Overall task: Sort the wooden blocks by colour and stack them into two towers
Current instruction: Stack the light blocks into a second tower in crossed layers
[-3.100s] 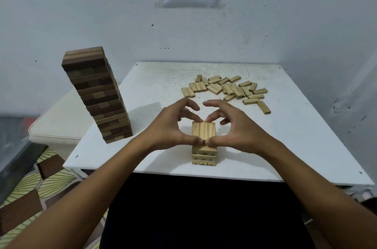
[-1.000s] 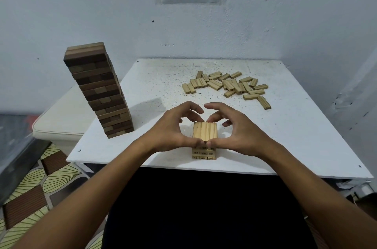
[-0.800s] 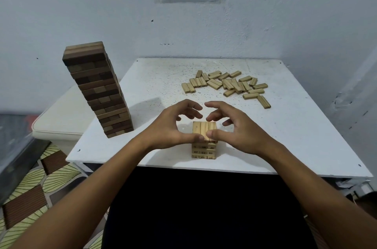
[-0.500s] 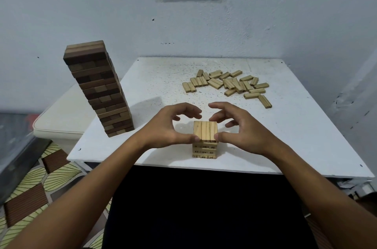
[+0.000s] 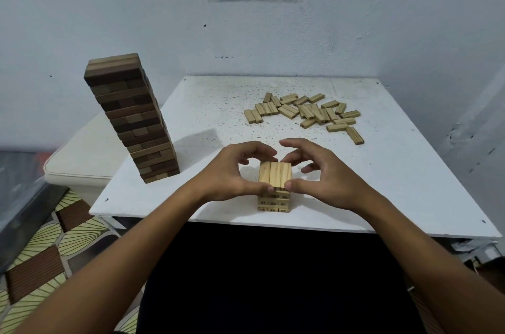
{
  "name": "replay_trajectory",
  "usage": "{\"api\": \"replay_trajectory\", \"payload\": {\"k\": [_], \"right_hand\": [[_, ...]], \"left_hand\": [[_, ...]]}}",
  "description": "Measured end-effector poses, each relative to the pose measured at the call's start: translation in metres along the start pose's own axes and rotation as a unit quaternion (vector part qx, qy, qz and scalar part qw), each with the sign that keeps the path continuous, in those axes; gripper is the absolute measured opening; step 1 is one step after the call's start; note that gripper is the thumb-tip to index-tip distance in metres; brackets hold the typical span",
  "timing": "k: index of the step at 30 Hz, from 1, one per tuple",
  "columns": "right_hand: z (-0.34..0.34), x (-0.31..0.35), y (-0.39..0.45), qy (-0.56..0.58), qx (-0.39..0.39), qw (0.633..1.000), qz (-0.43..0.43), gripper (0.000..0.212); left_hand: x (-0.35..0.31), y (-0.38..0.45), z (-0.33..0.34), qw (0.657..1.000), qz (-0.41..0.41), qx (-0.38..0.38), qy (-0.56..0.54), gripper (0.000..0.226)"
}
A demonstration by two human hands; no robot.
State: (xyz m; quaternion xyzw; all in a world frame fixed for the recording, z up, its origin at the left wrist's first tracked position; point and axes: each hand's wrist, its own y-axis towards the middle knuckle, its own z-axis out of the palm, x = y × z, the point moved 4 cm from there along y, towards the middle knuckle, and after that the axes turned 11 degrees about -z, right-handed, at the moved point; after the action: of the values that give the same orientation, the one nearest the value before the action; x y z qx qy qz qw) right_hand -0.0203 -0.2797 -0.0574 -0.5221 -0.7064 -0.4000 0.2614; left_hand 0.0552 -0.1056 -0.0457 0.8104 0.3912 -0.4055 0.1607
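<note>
A short light-wood tower [image 5: 274, 203] stands near the front edge of the white table [image 5: 396, 191]. Three light blocks lie side by side as its top layer [image 5: 275, 173]. My left hand [image 5: 229, 173] and my right hand [image 5: 329, 179] curl around that layer from either side. Both thumbs press its near end and the fingers arch over its far end. A tall dark-brown tower [image 5: 131, 117] stands at the table's left edge, leaning slightly. Several loose light blocks [image 5: 303, 112] lie scattered at the back of the table.
A cream cushioned seat [image 5: 82, 161] sits left of the table, behind the dark tower. A leaf-patterned floor mat [image 5: 41, 251] shows at lower left. A wall stands close behind the table and along its right side.
Both hands have stayed around the light tower's top layer. The thumbs have drawn closer together at its near end and the fingers have shifted slightly.
</note>
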Motion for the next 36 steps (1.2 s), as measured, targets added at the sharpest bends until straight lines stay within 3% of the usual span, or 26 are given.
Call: {"api": "replay_trajectory", "payload": {"k": [10,36], "right_hand": [[0.002,-0.008,-0.007,-0.011,0.034,0.999,0.016,0.109],[0.003,-0.012,-0.003,0.0,0.031,0.999,0.024,0.11]], "left_hand": [[-0.002,-0.002,0.007,1.0,0.006,-0.004,-0.01,0.064],[-0.002,0.0,0.012,1.0,0.015,-0.014,-0.019,0.07]]}}
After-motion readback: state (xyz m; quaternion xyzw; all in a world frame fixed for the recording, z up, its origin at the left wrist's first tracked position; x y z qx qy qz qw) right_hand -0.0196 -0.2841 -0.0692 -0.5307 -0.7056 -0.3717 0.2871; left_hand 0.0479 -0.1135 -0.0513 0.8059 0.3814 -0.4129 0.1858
